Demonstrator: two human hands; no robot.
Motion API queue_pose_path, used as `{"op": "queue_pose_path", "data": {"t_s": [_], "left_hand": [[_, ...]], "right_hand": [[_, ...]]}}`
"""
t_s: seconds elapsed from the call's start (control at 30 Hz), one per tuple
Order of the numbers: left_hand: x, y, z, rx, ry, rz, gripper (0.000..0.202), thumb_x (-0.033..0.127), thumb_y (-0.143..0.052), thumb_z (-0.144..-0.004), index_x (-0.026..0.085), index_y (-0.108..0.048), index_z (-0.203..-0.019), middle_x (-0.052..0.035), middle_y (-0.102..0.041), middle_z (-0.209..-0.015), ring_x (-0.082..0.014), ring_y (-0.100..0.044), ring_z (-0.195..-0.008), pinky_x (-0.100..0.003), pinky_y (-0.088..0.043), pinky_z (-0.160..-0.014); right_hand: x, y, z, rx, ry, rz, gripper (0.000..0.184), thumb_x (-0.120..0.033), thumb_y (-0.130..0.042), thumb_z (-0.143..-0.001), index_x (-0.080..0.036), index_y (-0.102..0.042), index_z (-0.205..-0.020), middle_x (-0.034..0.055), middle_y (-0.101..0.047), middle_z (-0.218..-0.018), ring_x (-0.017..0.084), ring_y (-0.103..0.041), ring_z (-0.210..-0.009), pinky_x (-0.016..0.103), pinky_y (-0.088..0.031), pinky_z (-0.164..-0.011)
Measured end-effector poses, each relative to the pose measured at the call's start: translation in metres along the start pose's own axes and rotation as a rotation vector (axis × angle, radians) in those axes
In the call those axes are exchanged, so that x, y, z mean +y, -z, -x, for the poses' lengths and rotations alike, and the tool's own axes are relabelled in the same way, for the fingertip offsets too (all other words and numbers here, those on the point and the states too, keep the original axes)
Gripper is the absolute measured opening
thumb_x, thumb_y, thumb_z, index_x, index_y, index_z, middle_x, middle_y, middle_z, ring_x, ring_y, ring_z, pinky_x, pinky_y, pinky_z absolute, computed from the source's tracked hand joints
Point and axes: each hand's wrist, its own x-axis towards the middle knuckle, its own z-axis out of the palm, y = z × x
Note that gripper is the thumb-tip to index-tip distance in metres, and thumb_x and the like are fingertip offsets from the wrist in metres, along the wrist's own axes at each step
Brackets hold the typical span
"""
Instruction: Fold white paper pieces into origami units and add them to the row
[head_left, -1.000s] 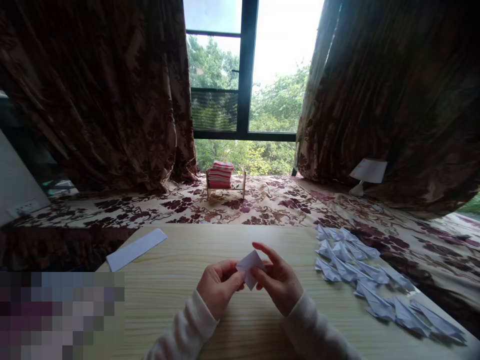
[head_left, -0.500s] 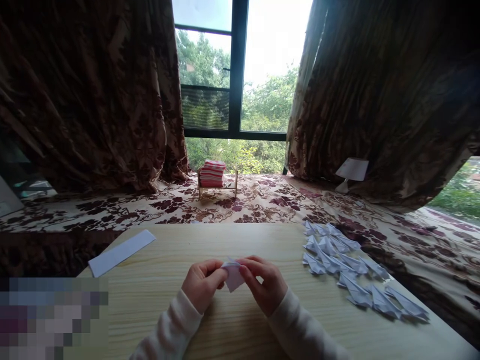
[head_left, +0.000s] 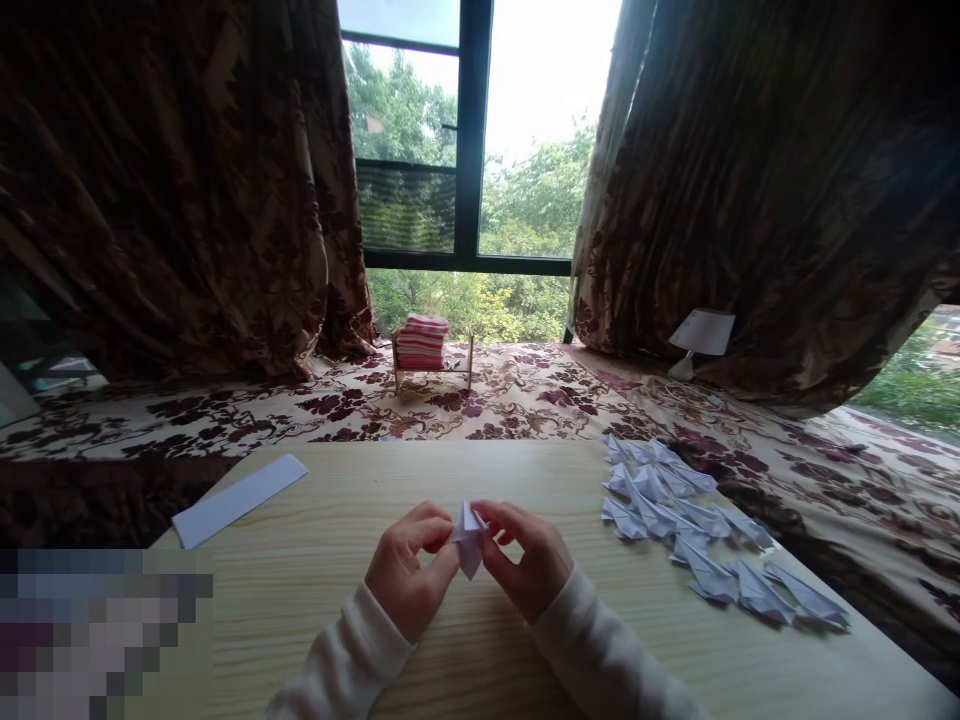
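A small piece of folded white paper (head_left: 469,545) is pinched between my two hands above the middle of the table. Its lower end comes to a point, and a raised fold stands up at the top. My left hand (head_left: 414,566) grips its left edge between thumb and fingers. On the opposite edge, the thumb and index finger of my right hand (head_left: 527,556) are closed. Over to the right lie several folded white paper pieces (head_left: 703,574) with pointed ends, set out in loose rows.
A long white paper strip (head_left: 240,499) lies at the left of the wooden table (head_left: 360,640). Beyond the table, on patterned cloth, stand a little wooden rack (head_left: 457,370) with folded red-striped cloths (head_left: 421,342) and a small white lamp (head_left: 703,333). Curtains flank the window.
Between my fingers the paper has turned and its top fold now stands open and upright; before, it looked flatter. The whole view has shifted slightly.
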Motion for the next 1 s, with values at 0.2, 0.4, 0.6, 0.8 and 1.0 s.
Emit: {"op": "queue_pose_path", "data": {"t_s": [0.2, 0.4, 0.6, 0.8, 1.0], "left_hand": [[-0.007, 0.001, 0.003, 0.032, -0.142, -0.179, 0.02, 0.009, -0.046, -0.07, 0.015, -0.059, -0.057, -0.0032, -0.054, -0.066, -0.0159, -0.052, -0.066, -0.027, -0.041, -0.062], [-0.004, -0.001, 0.004, 0.036, -0.196, -0.175, 0.02, 0.007, -0.044, -0.069, 0.016, -0.057, -0.057, -0.0036, -0.054, -0.067, -0.0162, -0.053, -0.067, -0.028, -0.042, -0.062], [-0.002, -0.003, 0.007, 0.022, -0.174, -0.19, 0.019, 0.006, -0.044, -0.066, 0.017, -0.052, -0.053, -0.0018, -0.054, -0.064, -0.0147, -0.052, -0.064, -0.026, -0.042, -0.06], [-0.008, -0.007, 0.006, 0.108, -0.148, -0.283, 0.022, 0.01, -0.053, -0.066, 0.016, -0.06, -0.087, -0.0049, -0.059, -0.082, -0.0173, -0.054, -0.073, -0.029, -0.046, -0.067], [-0.009, -0.006, 0.006, 0.155, -0.183, -0.275, 0.019, 0.019, -0.048, -0.079, 0.016, -0.067, -0.077, -0.0055, -0.059, -0.071, -0.0165, -0.055, -0.067, -0.028, -0.046, -0.063]], "right_hand": [[-0.002, 0.0, 0.001, 0.005, -0.017, 0.003, 0.026, -0.015, -0.05, -0.076, -0.018, -0.063, -0.098, 0.006, -0.066, -0.083, 0.017, -0.06, -0.073, 0.027, -0.051, -0.063], [-0.001, -0.002, 0.0, -0.065, -0.323, -0.392, 0.022, -0.029, -0.052, -0.077, -0.014, -0.067, -0.084, 0.0048, -0.067, -0.073, 0.016, -0.059, -0.064, 0.022, -0.047, -0.053], [0.005, -0.003, -0.002, 0.041, -0.463, -0.532, 0.04, -0.048, -0.056, -0.075, -0.012, -0.059, -0.058, -0.0026, -0.046, -0.045, 0.008, -0.041, -0.043, 0.02, -0.033, -0.04], [0.004, -0.008, 0.001, 0.091, -0.526, -0.445, 0.041, -0.051, -0.055, -0.075, -0.014, -0.06, -0.058, -0.0042, -0.042, -0.04, 0.008, -0.038, -0.037, 0.02, -0.03, -0.034], [-0.005, -0.005, 0.0, 0.04, -0.469, -0.625, 0.035, -0.045, -0.06, -0.074, -0.013, -0.062, -0.06, -0.0027, -0.05, -0.045, 0.008, -0.044, -0.042, 0.019, -0.036, -0.04]]}}
